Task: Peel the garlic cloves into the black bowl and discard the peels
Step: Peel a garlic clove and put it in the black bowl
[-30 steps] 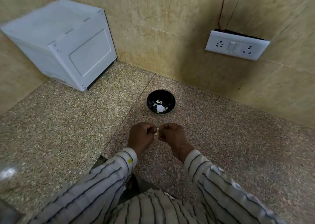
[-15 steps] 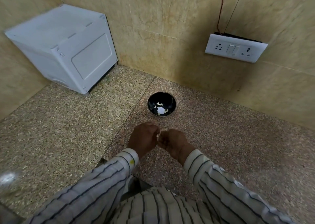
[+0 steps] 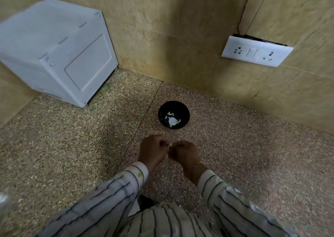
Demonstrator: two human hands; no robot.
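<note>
black bowl (image 3: pixel 173 114) | upright on counter | pale garlic pieces (image 3: pixel 172 120) inside

no readable text or labels anywhere here.

We see dim, warm indoor light, coming from behind and above us. A broad soft shadow falls on the wall (image 3: pixel 180 38) and down over the granite table (image 3: pixel 253 146) around the black bowl (image 3: pixel 173 105). Wide-angle bending curves the white appliance (image 3: pixel 54 52) and switch plate (image 3: pixel 256 51). Slight motion blur softens the hands (image 3: pixel 169 152) and striped sleeves (image 3: pixel 101 200); a pale glare spot shows at the lower left edge.
</note>
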